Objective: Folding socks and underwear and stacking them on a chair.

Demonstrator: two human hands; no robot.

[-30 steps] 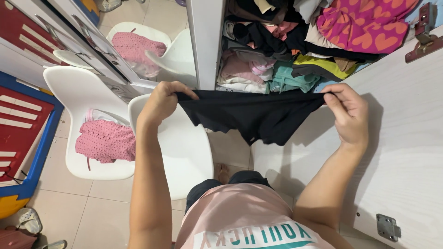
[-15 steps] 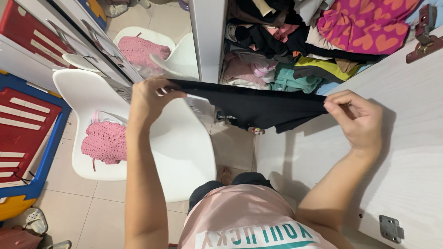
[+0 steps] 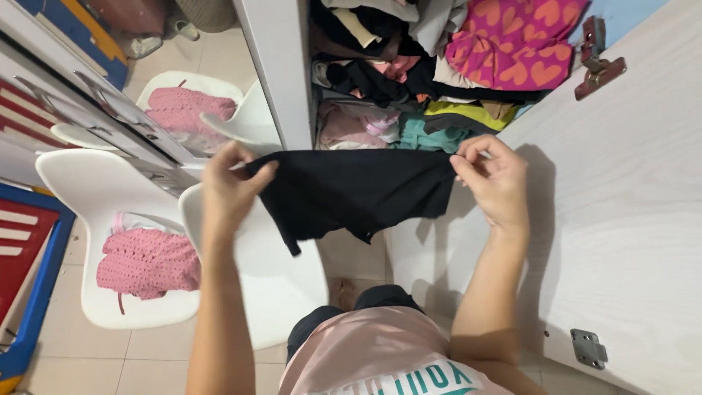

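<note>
I hold a small black garment (image 3: pixel 355 190) stretched out in front of me. My left hand (image 3: pixel 230 186) pinches its left top corner, and my right hand (image 3: pixel 493 179) pinches its right top corner. The cloth hangs down between them, above a white chair (image 3: pixel 270 278) and in front of an open wardrobe. Behind the garment lie crammed shelves of folded and crumpled clothes (image 3: pixel 409 80), among them a pink piece with orange hearts (image 3: pixel 515 44).
The open wardrobe door (image 3: pixel 629 212) stands at my right, with a metal hinge plate (image 3: pixel 589 348) low down. A second white chair (image 3: pixel 95 241) at the left carries a pink knitted garment (image 3: pixel 146 263). A mirror (image 3: pixel 197 110) reflects both. A red and blue mat (image 3: pixel 25 249) lies far left.
My hands have come closer together and the garment, pulled taut and flat half a second ago, now hangs down loosely. The view has shifted right and slightly down.
</note>
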